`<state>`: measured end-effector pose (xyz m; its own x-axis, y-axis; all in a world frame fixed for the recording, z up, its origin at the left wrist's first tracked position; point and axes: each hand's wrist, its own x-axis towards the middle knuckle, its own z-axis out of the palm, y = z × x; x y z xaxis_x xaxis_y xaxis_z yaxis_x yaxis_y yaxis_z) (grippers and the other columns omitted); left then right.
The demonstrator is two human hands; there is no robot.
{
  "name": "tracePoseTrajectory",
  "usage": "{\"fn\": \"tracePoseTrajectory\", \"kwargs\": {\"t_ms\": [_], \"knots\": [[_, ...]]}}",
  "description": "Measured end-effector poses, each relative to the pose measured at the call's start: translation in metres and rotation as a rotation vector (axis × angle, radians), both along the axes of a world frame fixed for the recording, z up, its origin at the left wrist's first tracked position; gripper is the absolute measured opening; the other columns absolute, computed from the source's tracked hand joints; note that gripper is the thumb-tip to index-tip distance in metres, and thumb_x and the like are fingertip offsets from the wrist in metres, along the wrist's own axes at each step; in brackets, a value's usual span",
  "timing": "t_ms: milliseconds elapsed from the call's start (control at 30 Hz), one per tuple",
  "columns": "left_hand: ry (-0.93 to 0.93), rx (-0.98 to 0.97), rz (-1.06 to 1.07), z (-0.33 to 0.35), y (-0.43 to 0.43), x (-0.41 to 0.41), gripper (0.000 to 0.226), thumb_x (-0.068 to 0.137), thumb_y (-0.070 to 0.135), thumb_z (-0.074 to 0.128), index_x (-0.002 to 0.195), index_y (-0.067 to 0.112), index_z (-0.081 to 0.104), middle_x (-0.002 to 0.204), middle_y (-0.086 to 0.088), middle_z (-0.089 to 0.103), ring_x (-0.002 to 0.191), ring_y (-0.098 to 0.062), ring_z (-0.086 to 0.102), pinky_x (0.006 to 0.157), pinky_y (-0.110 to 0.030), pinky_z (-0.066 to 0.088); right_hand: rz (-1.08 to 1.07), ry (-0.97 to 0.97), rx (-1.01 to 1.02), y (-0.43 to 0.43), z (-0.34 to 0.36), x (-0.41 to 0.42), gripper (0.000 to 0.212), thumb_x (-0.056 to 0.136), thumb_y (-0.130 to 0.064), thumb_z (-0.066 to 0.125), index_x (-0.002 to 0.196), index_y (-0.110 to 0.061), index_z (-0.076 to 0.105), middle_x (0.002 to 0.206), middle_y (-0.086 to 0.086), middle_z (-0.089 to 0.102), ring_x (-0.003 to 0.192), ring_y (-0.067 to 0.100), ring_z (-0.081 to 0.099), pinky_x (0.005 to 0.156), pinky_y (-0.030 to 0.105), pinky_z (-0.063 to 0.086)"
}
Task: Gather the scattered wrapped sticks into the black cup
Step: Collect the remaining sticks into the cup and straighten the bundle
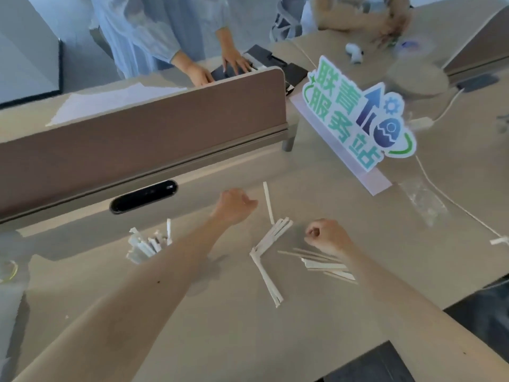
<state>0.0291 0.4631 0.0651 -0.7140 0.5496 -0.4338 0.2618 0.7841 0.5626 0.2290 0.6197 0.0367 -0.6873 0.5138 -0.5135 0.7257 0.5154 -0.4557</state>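
Beige desk (220, 326), brown divider panel (137, 139) behind. Left hand (234, 206) curled closed, nothing visibly held. Right hand (327, 235) fisted above wrapped sticks (271, 238) scattered between the arms. Cup (140, 256), mostly hidden, holds several sticks at left.

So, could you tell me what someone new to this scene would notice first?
Probably the bright green-and-blue sign standing on the desk at upper right. Next, the two bare forearms reaching in from below, left hand and right hand both curled closed above the white wrapped sticks scattered between them. Left of the forearm, more sticks stand bunched upright in a container that is largely hidden.
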Motion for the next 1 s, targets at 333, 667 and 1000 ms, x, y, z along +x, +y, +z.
{"fn": "tracePoseTrajectory", "kwargs": {"t_ms": [333, 667, 1000], "knots": [[0.07, -0.199, 0.036, -0.087, 0.074, 0.02, 0.043, 0.078, 0.046, 0.061, 0.095, 0.006, 0.061, 0.102, -0.013, 0.063, 0.1, -0.035, 0.059, 0.073, -0.034, 0.039, 0.182, -0.116, 0.069, 0.027, -0.056, 0.068, 0.057, 0.065, -0.04, 0.078, 0.115, -0.028, 0.055, 0.12, 0.0, 0.049, 0.114, 0.023, 0.045, 0.094, 0.037, 0.038], [0.17, -0.282, -0.04, -0.11, 0.085, 0.004, 0.021, 0.081, 0.013, 0.057, 0.095, 0.003, 0.069, 0.103, -0.021, 0.062, 0.096, -0.04, 0.062, 0.069, -0.037, 0.046, 0.255, 0.008, 0.217, 0.025, -0.07, 0.056, 0.012, 0.089, -0.022, 0.063, 0.096, -0.012, 0.06, 0.108, 0.005, 0.059, 0.101, 0.027, 0.054, 0.082, 0.034, 0.039], [0.132, -0.205, -0.134, -0.092, 0.05, 0.023, 0.033, 0.082, -0.005, 0.038, 0.112, 0.007, 0.043, 0.115, -0.015, 0.054, 0.103, -0.036, 0.052, 0.077, -0.038, 0.039, 0.273, -0.085, 0.282, 0.023, -0.061, 0.046, 0.034, 0.081, 0.008, 0.053, 0.112, -0.005, 0.053, 0.114, 0.012, 0.056, 0.104, 0.032, 0.054, 0.078, 0.034, 0.038]]}}
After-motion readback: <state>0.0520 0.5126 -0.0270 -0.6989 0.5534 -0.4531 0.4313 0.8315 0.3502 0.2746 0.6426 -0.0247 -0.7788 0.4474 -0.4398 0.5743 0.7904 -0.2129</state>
